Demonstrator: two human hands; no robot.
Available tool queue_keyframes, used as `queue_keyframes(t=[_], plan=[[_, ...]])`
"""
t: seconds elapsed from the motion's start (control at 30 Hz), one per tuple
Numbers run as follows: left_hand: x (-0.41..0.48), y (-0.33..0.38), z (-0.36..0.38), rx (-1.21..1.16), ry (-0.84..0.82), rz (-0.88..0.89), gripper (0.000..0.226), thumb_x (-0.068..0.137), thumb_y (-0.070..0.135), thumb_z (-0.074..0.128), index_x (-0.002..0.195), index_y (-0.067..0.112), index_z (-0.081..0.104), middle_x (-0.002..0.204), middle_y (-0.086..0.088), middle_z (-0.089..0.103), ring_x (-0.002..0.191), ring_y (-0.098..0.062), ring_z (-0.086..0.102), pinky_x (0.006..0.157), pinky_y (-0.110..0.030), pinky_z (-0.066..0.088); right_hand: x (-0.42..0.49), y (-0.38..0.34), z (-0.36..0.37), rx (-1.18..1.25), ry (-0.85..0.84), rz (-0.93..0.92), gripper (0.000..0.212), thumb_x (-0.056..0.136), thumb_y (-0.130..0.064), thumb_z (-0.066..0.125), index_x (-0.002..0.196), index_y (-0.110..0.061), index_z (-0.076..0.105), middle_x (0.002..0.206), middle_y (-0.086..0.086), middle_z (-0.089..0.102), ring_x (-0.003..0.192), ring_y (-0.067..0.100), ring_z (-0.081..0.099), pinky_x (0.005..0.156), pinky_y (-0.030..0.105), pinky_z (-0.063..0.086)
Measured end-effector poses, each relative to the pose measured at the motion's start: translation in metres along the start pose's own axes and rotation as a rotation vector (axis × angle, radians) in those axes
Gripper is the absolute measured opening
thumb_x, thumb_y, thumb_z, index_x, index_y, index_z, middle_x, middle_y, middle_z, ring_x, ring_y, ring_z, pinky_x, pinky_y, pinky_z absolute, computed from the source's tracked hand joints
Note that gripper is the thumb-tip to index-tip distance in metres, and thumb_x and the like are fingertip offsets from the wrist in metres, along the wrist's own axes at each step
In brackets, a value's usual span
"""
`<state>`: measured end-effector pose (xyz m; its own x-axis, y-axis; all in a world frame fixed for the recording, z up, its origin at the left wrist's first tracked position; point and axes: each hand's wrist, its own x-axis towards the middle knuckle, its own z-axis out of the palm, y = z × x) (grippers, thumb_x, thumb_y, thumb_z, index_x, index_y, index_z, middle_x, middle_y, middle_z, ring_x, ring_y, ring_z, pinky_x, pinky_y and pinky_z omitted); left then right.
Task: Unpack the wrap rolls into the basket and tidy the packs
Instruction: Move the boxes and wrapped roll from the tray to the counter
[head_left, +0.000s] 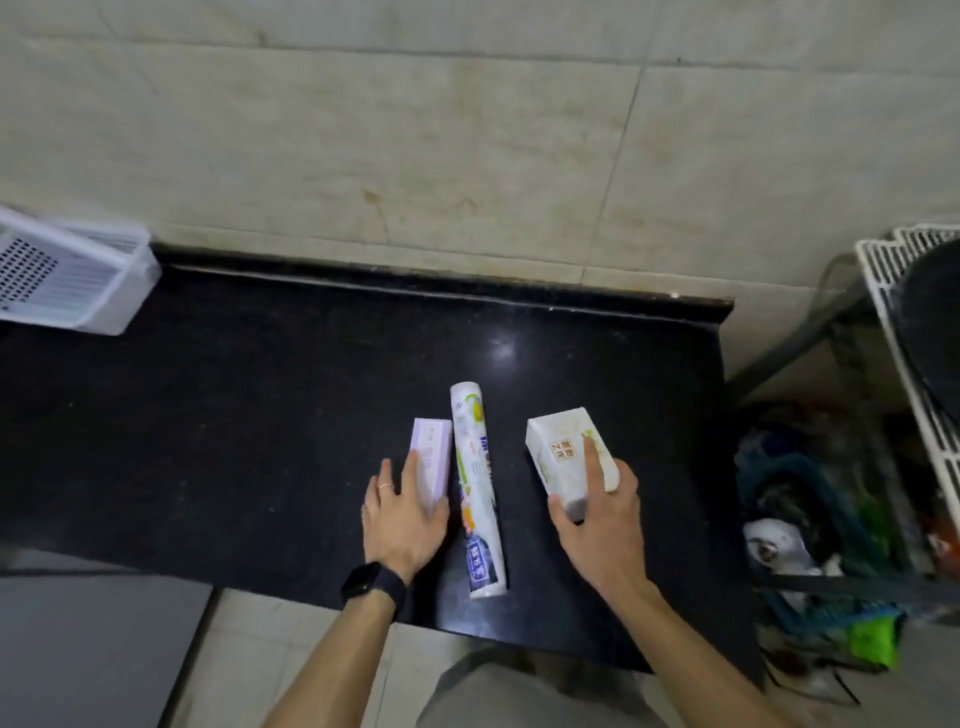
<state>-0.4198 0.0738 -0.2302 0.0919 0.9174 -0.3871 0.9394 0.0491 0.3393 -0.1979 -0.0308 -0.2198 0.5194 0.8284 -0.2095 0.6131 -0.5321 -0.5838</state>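
nearest, two bare forearms reaching up from the bottom edge over a black stone tabletop (260, 415), a dark smartwatch (371, 584) strapped on the left wrist. left hand (402, 514) laid flat, palm down, fingers (415, 475) spread and loose, resting on the near end of a narrow lilac box (431, 457) that lies lengthwise on the tabletop; a thin ring on one finger. just right of that box, touching or nearly touching its long side, a printed wrap roll (478, 493) lying flat, pointing away toward the wall, its near end close to the tabletop's front edge, untouched by either hand. further right and apart from the roll, a white pack (563, 457) with a small orange mark on top, gripped by the right hand (602, 519): thumb on the left side, index finger stretched along the top, remaining fingers wrapped round the right side. whether lifted or still resting on the tabletop, cannot tell. far left, against the tiled wall (415, 156), a white perforated plastic basket (72, 283), well apart from the packs and cut off by the frame edge. far right, a white wire rack (883, 291) beyond the tabletop's end, with blurred clutter on the floor below.
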Motion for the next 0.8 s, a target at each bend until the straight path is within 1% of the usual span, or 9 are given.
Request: queue_keyframes(t=[0.17,0.27,0.37,0.47,0.53,0.57,0.63,0.7,0.8], plan=[[0.014,0.000,0.009,-0.017,-0.120,0.036,0.097,0.087,0.046,0.055,0.155,0.026,-0.012,0.163,-0.014,0.011,0.144,-0.038,0.020,0.117,-0.047,0.024,-0.009,0.013,0.032,-0.116,-0.056,0.068,0.094,0.088,-0.053,0.063,0.152,-0.048,-0.005,0.149,0.007,0.011,0.124,0.031,0.038,0.095,0.045,0.050],[0.010,0.004,0.015,-0.045,-0.108,0.036,0.100,0.087,0.034,0.057,0.154,0.020,-0.016,0.157,-0.016,0.018,0.135,-0.039,0.031,0.108,-0.049,0.035,-0.010,0.016,0.039,-0.199,-0.044,0.071,0.093,0.087,-0.055,0.062,0.151,-0.048,-0.004,0.147,0.010,0.014,0.119,0.034,0.039,0.092,0.048,0.051],[0.008,0.002,0.018,-0.054,-0.088,0.049,0.101,0.087,0.032,0.058,0.154,0.020,-0.017,0.153,-0.018,0.021,0.129,-0.041,0.034,0.104,-0.051,0.037,-0.008,0.017,0.038,-0.249,-0.076,0.076,0.094,0.085,-0.058,0.061,0.153,-0.045,-0.003,0.148,0.012,0.014,0.121,0.037,0.040,0.097,0.049,0.048],[0.008,0.001,0.017,-0.080,-0.089,0.054,0.102,0.087,0.030,0.059,0.154,0.021,-0.018,0.153,-0.017,0.022,0.128,-0.040,0.034,0.104,-0.051,0.038,-0.007,0.015,0.034,-0.383,-0.060,0.046,0.100,0.080,-0.067,0.059,0.157,-0.036,0.003,0.155,0.016,0.015,0.142,0.042,0.022,0.115,0.057,0.027],[0.009,-0.001,0.015,-0.118,-0.095,0.053,0.102,0.087,0.029,0.059,0.154,0.024,-0.018,0.153,-0.015,0.021,0.127,-0.039,0.033,0.103,-0.051,0.039,-0.009,0.001,0.030,-0.452,-0.041,-0.006,0.100,0.079,-0.069,0.057,0.158,-0.027,0.011,0.162,0.016,0.010,0.150,0.040,0.005,0.119,0.058,0.010],[0.009,-0.002,0.013,-0.140,-0.098,0.056,0.102,0.088,0.029,0.059,0.154,0.026,-0.017,0.153,-0.014,0.022,0.127,-0.038,0.034,0.102,-0.050,0.040,-0.010,-0.009,0.028,-0.447,-0.016,-0.048,0.097,0.080,-0.066,0.058,0.157,-0.023,0.016,0.162,0.016,0.012,0.151,0.038,0.005,0.120,0.058,0.009],[0.010,-0.006,0.008,-0.171,-0.096,0.061,0.099,0.088,0.030,0.059,0.154,0.033,-0.014,0.151,-0.012,0.026,0.125,-0.036,0.037,0.097,-0.047,0.042,-0.010,-0.032,0.029,-0.354,0.016,-0.170,0.088,0.083,-0.054,0.062,0.154,-0.015,0.026,0.161,0.015,0.022,0.151,0.035,0.012,0.121,0.055,0.019],[0.009,-0.014,0.003,-0.185,-0.080,0.043,0.095,0.088,0.033,0.059,0.154,0.040,-0.009,0.149,-0.009,0.030,0.123,-0.034,0.041,0.094,-0.045,0.044,-0.006,-0.055,0.035,-0.223,-0.044,-0.238,0.081,0.087,-0.048,0.062,0.153,-0.014,0.028,0.159,0.011,0.026,0.150,0.027,0.016,0.119,0.049,0.029],[-0.004,-0.033,-0.007,-0.190,-0.020,-0.007,0.091,0.088,0.037,0.059,0.154,0.043,-0.003,0.151,-0.006,0.029,0.125,-0.031,0.040,0.092,-0.041,0.046,0.002,-0.085,0.051,-0.224,-0.121,-0.252,0.081,0.089,-0.056,0.056,0.152,-0.015,0.026,0.153,0.008,0.032,0.142,0.026,0.030,0.111,0.041,0.038]])
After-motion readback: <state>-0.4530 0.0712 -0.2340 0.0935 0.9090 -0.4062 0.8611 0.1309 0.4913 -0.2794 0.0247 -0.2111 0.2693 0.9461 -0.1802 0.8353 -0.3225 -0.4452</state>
